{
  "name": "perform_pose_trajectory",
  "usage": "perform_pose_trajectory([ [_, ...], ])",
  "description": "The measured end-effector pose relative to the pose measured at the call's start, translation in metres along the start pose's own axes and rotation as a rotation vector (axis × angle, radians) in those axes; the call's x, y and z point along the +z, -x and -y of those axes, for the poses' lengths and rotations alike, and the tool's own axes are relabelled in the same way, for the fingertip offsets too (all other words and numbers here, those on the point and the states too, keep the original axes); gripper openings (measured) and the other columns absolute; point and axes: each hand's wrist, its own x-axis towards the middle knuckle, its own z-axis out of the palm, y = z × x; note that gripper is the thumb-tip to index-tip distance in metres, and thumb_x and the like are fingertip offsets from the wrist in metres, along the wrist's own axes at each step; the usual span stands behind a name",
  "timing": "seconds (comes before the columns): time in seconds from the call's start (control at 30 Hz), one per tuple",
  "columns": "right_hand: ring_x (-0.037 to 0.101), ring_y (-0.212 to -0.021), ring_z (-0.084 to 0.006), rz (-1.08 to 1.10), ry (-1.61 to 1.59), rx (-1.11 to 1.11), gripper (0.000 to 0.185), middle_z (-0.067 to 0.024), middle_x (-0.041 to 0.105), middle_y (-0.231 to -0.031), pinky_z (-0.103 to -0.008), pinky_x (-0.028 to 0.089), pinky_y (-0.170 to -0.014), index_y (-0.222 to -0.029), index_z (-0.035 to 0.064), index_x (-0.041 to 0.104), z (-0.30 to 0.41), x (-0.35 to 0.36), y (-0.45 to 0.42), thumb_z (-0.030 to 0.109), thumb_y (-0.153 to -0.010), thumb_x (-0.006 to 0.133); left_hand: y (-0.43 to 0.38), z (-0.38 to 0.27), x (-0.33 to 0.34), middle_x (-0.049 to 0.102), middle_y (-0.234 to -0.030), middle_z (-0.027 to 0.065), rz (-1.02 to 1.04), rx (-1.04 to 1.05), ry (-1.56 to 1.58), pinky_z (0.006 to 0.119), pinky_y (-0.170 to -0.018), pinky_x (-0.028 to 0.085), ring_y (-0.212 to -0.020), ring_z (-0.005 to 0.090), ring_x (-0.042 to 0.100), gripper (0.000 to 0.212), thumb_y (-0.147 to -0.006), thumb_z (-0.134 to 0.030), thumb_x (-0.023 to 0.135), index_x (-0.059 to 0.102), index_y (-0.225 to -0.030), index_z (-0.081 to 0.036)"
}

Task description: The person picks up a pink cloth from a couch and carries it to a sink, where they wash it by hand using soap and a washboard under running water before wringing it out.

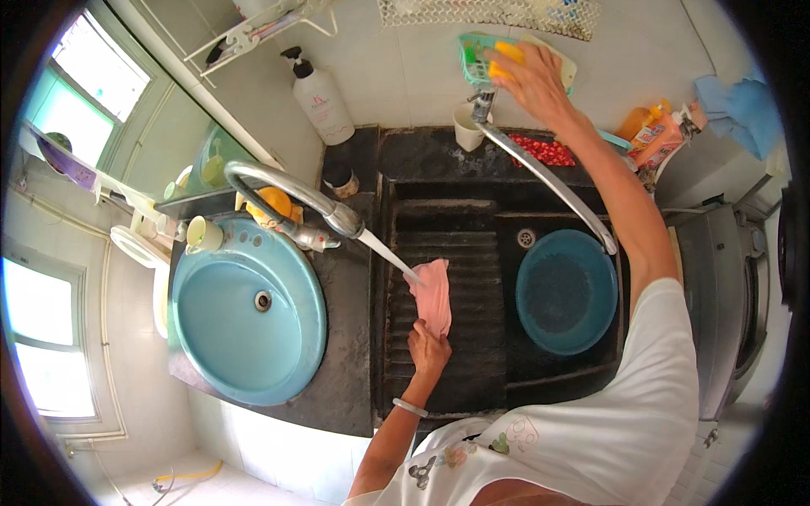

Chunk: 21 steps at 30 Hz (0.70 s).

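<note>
My left hand (pixel 429 346) grips the lower end of a wet pink cloth (pixel 434 297) on the black ribbed washboard (pixel 471 341) of the laundry sink. Water from the curved metal faucet (pixel 345 220) runs onto the cloth's upper end. My right hand (pixel 538 79) is raised to the wall, its fingers on a yellow bar (pixel 509 58), probably soap, at the turquoise wall basket (pixel 473 60). A green item (pixel 469 53) lies in that basket. Below it, a second long metal spout (pixel 550 183) points towards a blue basin (pixel 566 291).
A light-blue washbasin (pixel 247 341) is set in the counter at the left. A white pump bottle (pixel 323 104), a pale cup (pixel 468 126) and a red patterned item (pixel 543 150) stand or lie along the back ledge. Orange bottles (pixel 658 136) are at the right, near a washing machine (pixel 709 303).
</note>
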Motion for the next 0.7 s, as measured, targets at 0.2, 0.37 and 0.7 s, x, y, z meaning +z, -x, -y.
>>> perform_pose_trajectory([
  [0.2, 0.053, -0.091, -0.0308, 0.237, -0.365, -0.081, 0.045, -0.0198, 0.051, -0.107, -0.0407, 0.045, -0.072, -0.115, -0.0048, 0.047, -0.064, 0.077, -0.024, 0.015, -0.08, 0.067, -0.013, -0.016, 0.002, 0.049, -0.089, 0.0227, 0.0, 0.196, -0.258, 0.048, -0.074, 0.04, -0.082, 0.0383, 0.05, 0.054, -0.071, -0.008, 0.064, 0.042, -0.12, -0.003],
  [0.37, 0.057, -0.087, -0.0281, 0.092, -0.355, 0.266, 0.019, -0.0164, 0.06, -0.096, -0.037, 0.045, -0.072, -0.099, 0.0031, 0.059, 0.011, 0.085, 0.03, 0.018, -0.089, 0.053, -0.009, 0.002, -0.01, 0.049, -0.086, 0.0243, -0.085, 0.155, 0.004, 0.047, -0.07, 0.044, -0.083, 0.0422, 0.051, 0.032, -0.073, 0.0, 0.057, 0.049, -0.104, -0.002],
  [0.7, 0.048, -0.101, -0.0323, 0.625, -0.723, 0.267, 0.034, -0.0131, 0.054, -0.109, -0.0449, 0.041, -0.081, -0.102, 0.0087, 0.059, 0.303, 0.115, 0.272, 0.015, -0.07, 0.067, -0.011, 0.001, 0.012, 0.041, -0.093, 0.021, -0.054, 0.212, -0.233, 0.048, -0.073, 0.042, -0.087, 0.0406, 0.046, 0.029, -0.075, -0.009, 0.064, 0.044, -0.094, -0.001],
])
